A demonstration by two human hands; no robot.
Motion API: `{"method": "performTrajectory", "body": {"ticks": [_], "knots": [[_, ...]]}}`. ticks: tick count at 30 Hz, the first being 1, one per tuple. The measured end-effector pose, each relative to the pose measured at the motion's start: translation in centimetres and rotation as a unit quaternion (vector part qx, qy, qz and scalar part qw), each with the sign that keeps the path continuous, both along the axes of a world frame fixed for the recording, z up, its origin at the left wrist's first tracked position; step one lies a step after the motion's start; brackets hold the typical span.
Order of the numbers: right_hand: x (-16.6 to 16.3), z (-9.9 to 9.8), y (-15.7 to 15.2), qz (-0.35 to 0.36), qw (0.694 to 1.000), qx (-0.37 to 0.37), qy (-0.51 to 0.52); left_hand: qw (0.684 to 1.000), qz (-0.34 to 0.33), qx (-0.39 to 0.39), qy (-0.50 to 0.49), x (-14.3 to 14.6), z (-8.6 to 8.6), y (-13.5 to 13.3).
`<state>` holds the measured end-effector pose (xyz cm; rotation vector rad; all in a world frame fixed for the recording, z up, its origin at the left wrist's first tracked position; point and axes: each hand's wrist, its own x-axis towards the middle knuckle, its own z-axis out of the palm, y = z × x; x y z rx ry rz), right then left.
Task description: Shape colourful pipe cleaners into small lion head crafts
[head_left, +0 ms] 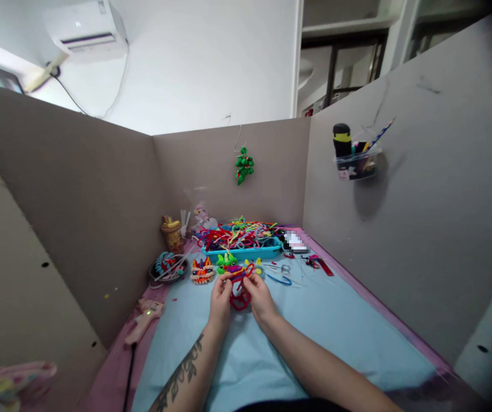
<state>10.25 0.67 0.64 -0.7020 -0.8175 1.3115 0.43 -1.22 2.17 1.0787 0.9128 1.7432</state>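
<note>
Between my two hands is a piece made of bent red pipe cleaners (pixel 240 301), with some purple and orange at its top. My left hand (pixel 221 296) pinches its left side, and the fingers of my right hand (pixel 259 296) are closed on its right side. Red loops hang below the fingertips. Just behind my hands sit a green pipe-cleaner figure (pixel 227 262) and an orange and cream one (pixel 202 271). A bit of yellow shows past my right fingers. Exactly where the fingertips grip is too small to make out.
A blue tray (pixel 241 252) heaped with coloured pipe cleaners stands at the back. Scissors (pixel 283 268) and a blue pipe cleaner (pixel 279 280) lie right. At left are a dark bowl (pixel 169 276), a brown cup (pixel 172 234) and a corded pink glue gun (pixel 146 320). Grey partitions enclose the table.
</note>
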Motion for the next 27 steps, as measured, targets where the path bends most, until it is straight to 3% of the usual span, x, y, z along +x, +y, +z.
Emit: {"method": "performTrajectory", "body": {"ticks": [5,15,20,27], "knots": [[0.3,0.7,-0.2,-0.055,0.996,0.062,-0.031,1.000,-0.003,-0.003,0.013,0.0,0.2,-0.1],[0.6,1.2,0.1,0.025,0.994,-0.051,0.090,1.000,0.012,-0.003,0.009,0.0,-0.3,0.2],[0.8,1.5,0.2,0.015,0.989,-0.091,0.114,1.000,-0.012,-0.008,-0.014,-0.1,-0.5,0.4],[1.0,1.0,0.8,0.049,0.988,-0.076,0.128,0.996,-0.053,-0.035,-0.058,-0.3,-0.2,0.5]]}}
